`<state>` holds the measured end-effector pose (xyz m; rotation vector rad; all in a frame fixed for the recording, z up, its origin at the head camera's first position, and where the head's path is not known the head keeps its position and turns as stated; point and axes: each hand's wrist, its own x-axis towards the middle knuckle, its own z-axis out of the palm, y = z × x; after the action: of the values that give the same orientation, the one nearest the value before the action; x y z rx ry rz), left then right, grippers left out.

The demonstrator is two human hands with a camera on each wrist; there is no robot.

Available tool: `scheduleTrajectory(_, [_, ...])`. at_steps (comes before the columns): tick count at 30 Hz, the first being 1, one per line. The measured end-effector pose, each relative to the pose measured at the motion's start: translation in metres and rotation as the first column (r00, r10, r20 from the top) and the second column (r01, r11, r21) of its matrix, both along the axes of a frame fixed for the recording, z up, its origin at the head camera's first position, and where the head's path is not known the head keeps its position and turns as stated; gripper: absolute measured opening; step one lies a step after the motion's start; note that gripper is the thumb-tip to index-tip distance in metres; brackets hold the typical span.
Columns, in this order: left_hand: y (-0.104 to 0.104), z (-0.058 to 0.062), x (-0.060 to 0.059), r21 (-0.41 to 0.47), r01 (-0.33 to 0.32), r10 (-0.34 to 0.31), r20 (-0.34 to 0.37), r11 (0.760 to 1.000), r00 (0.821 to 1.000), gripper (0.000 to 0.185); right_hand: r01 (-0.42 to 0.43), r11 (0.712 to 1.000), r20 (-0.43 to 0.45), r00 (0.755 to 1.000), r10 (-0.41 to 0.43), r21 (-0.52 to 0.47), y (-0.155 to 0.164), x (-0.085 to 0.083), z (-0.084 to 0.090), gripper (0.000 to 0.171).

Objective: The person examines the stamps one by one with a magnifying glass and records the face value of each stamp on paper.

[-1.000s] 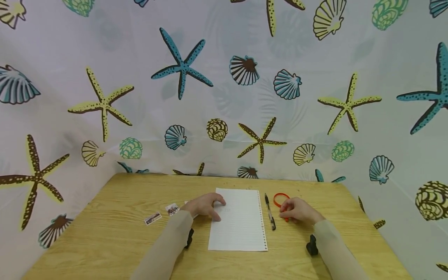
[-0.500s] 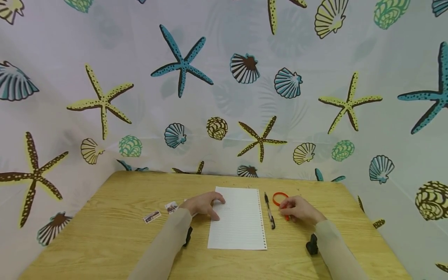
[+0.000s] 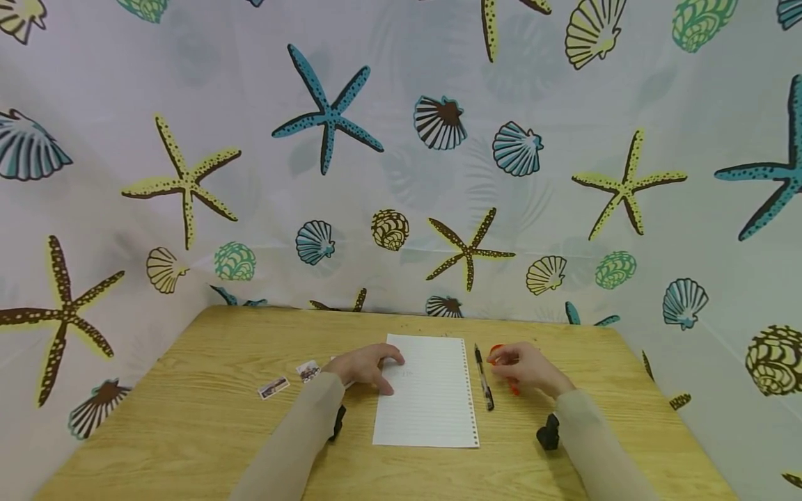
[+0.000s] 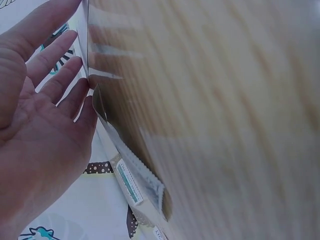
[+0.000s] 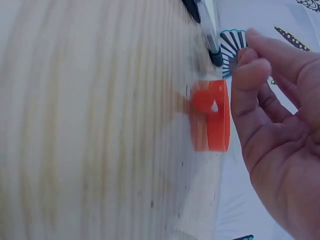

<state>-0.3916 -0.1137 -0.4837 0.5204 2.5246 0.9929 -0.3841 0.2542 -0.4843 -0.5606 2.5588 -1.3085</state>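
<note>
Paper [image 3: 428,393], a lined perforated sheet, lies nearest on the wooden table [image 3: 188,431]. The left hand [image 3: 366,367] rests on its left edge, fingers spread and relaxed. A black pen [image 3: 483,378] lies just right of the sheet. Beyond it, the right hand [image 3: 525,367] hovers loosely curled over an orange band [image 5: 212,121]; whether it touches is unclear. Two small cards [image 3: 290,380] lie to the left.

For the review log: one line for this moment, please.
left hand rests on paper | right hand over orange band, no grip | pen between
</note>
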Motion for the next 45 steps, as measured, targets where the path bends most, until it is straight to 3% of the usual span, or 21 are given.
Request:
scheduleTrajectory(6, [0.000,0.002,0.001,-0.005,-0.004,0.004,0.004,1.000,1.000,0.057,-0.061,0.998,0.012,0.998,0.062,-0.014,-0.010,-0.003,-0.002,0.029])
scheduleTrajectory(25, [0.000,0.004,0.003,-0.004,-0.015,0.015,0.007,1.000,1.000,0.057,-0.071,0.996,0.069,0.995,0.067,0.055,-0.027,0.001,0.000,0.030])
scheduleTrajectory(36, [0.001,0.008,0.007,-0.017,-0.016,0.016,0.019,1.000,1.000,0.057,0.003,0.991,0.058,0.998,-0.011,0.133,-0.033,-0.003,-0.006,0.028])
scheduleTrajectory(45, [-0.001,0.003,0.002,0.013,-0.019,0.019,0.026,1.000,0.999,0.060,0.025,0.981,0.003,1.000,-0.026,0.191,-0.039,-0.005,-0.009,0.023])
